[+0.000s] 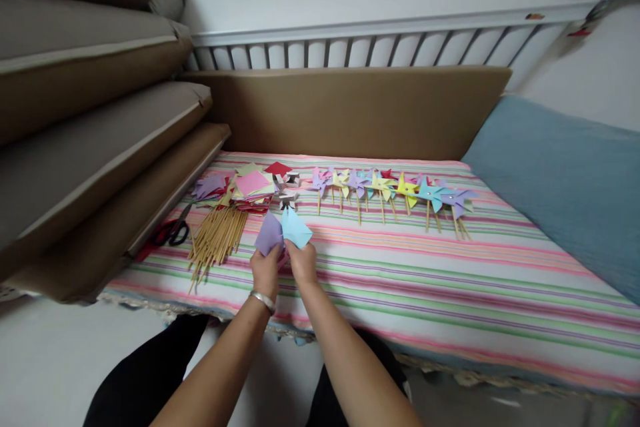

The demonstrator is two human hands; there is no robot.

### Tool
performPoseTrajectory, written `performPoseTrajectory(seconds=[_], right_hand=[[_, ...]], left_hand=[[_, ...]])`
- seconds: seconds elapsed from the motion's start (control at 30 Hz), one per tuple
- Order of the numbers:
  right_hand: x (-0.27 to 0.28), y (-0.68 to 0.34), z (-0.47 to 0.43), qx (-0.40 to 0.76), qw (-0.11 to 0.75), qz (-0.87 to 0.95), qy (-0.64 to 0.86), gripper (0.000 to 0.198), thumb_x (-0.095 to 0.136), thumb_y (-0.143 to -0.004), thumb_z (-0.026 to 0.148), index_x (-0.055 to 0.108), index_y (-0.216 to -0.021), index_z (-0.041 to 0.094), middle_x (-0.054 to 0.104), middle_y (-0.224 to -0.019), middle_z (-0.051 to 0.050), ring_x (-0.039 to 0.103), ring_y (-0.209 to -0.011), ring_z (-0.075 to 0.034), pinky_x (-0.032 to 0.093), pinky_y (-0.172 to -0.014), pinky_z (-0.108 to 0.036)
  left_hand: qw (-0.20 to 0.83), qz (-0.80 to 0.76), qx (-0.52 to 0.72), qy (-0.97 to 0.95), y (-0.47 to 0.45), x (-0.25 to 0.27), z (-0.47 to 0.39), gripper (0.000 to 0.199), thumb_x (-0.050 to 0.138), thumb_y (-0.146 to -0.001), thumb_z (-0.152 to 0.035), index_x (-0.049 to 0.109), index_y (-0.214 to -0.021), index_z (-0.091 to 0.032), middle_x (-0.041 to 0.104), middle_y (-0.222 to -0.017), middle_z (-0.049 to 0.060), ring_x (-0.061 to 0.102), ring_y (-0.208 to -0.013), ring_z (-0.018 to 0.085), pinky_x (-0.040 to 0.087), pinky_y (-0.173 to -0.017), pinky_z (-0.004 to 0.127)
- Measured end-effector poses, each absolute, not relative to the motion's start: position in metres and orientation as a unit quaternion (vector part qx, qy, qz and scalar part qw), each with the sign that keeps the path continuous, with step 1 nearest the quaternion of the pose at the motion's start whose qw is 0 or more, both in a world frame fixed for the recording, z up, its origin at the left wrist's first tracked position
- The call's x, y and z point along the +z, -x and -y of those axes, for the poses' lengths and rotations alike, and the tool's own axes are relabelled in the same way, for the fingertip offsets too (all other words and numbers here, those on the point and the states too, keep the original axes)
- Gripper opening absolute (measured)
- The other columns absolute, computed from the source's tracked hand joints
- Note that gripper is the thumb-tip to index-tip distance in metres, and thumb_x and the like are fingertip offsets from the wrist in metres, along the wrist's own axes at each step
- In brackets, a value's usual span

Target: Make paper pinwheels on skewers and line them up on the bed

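Left hand [265, 270]'s pinching a plain purple paper [270, 233], right hand [303, 261]'s gripping a plain light blue paper [297, 229], pointy corners and all, side by side over a pink-and-green striped cloth [400, 280]. Going clockwise from the hands: scissors [179, 233] and tan sticks [217, 237] at 9, paper squares [251, 181] at 11, brown panel [350, 113] by white rails [390, 21] at 12, pastel pinwheels [430, 193] at 2.

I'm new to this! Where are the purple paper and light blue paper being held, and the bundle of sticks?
Purple paper [269, 233]: head view, middle of its face.
Light blue paper [297, 229]: head view, middle of its face.
Sticks [219, 235]: head view, middle of the bundle.
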State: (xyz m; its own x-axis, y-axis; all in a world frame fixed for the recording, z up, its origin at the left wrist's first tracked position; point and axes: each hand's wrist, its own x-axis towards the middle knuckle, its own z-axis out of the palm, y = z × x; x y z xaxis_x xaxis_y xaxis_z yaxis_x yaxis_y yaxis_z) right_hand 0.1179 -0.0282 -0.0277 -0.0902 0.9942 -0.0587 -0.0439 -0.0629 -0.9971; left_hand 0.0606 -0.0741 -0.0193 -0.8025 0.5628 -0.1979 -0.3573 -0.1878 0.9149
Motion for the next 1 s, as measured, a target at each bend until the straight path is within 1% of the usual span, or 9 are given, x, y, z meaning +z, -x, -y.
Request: performPoseTrajectory(seconds=[0.1, 0.23, 0.43, 0.6, 0.7, 0.83, 1.0], right_hand=[[-0.031, -0.116, 0.028, 0.560, 0.475, 0.484, 0.476, 0.022, 0.063, -0.060, 0.033, 0.069, -0.072, 0.016, 0.071, -0.065, -0.004, 0.064, -0.064, -0.022, 0.048, -0.059, -0.028], [-0.039, -0.113, 0.024, 0.587, 0.484, 0.458, 0.460, 0.026, 0.063, -0.060, 0.035, 0.069, -0.074, 0.014, 0.070, -0.064, -0.004, 0.063, -0.059, -0.020, 0.048, -0.054, -0.027], [-0.046, -0.113, 0.020, 0.615, 0.502, 0.422, 0.437, 0.024, 0.067, -0.057, 0.035, 0.068, -0.068, 0.015, 0.068, -0.058, -0.002, 0.063, -0.060, -0.020, 0.049, -0.055, -0.027], [-0.044, -0.112, 0.021, 0.640, 0.509, 0.387, 0.426, 0.023, 0.069, -0.056, 0.035, 0.067, -0.068, 0.015, 0.067, -0.055, -0.002, 0.063, -0.057, -0.021, 0.050, -0.052, -0.029], [-0.038, -0.112, 0.022, 0.653, 0.515, 0.360, 0.423, 0.025, 0.068, -0.056, 0.033, 0.067, -0.072, 0.014, 0.069, -0.061, -0.003, 0.062, -0.056, -0.019, 0.049, -0.050, -0.028], [-0.032, -0.115, 0.022, 0.664, 0.517, 0.329, 0.428, 0.026, 0.069, -0.055, 0.030, 0.067, -0.076, 0.014, 0.070, -0.070, -0.004, 0.063, -0.060, -0.018, 0.049, -0.048, -0.025], [-0.027, -0.119, 0.020, 0.675, 0.509, 0.311, 0.434, 0.028, 0.069, -0.054, 0.027, 0.066, -0.080, 0.014, 0.071, -0.074, -0.005, 0.062, -0.059, -0.016, 0.049, -0.046, -0.024]], left_hand=[[0.307, -0.551, 0.773, -0.058, -0.060, -0.023, 0.072, 0.025, 0.070, -0.055, -0.017, 0.063, -0.077, -0.010, 0.067, -0.062, 0.003, 0.063, -0.052, 0.016, 0.053, -0.054, 0.030], [0.322, -0.538, 0.778, -0.026, -0.059, -0.024, 0.072, 0.024, 0.070, -0.054, -0.016, 0.061, -0.076, -0.009, 0.066, -0.057, 0.004, 0.063, -0.049, 0.018, 0.054, -0.051, 0.032], [0.341, -0.516, 0.785, -0.016, -0.059, -0.020, 0.074, 0.026, 0.070, -0.054, -0.014, 0.061, -0.077, -0.009, 0.066, -0.058, 0.005, 0.064, -0.051, 0.020, 0.055, -0.052, 0.035], [0.340, -0.517, 0.785, -0.015, -0.059, -0.018, 0.075, 0.022, 0.068, -0.055, -0.012, 0.062, -0.077, -0.010, 0.067, -0.060, 0.004, 0.064, -0.052, 0.019, 0.055, -0.052, 0.033], [0.339, -0.522, 0.783, -0.014, -0.058, -0.018, 0.075, 0.020, 0.065, -0.058, -0.011, 0.062, -0.078, -0.010, 0.067, -0.061, 0.005, 0.065, -0.054, 0.020, 0.055, -0.054, 0.033], [0.344, -0.533, 0.773, -0.016, -0.056, -0.019, 0.076, 0.021, 0.064, -0.061, -0.012, 0.060, -0.082, -0.012, 0.067, -0.063, 0.005, 0.065, -0.057, 0.019, 0.056, -0.058, 0.034], [0.378, -0.567, 0.730, -0.043, -0.038, -0.021, 0.079, 0.018, 0.063, -0.063, -0.011, 0.058, -0.080, -0.011, 0.066, -0.068, 0.008, 0.065, -0.059, 0.020, 0.054, -0.057, 0.038]])
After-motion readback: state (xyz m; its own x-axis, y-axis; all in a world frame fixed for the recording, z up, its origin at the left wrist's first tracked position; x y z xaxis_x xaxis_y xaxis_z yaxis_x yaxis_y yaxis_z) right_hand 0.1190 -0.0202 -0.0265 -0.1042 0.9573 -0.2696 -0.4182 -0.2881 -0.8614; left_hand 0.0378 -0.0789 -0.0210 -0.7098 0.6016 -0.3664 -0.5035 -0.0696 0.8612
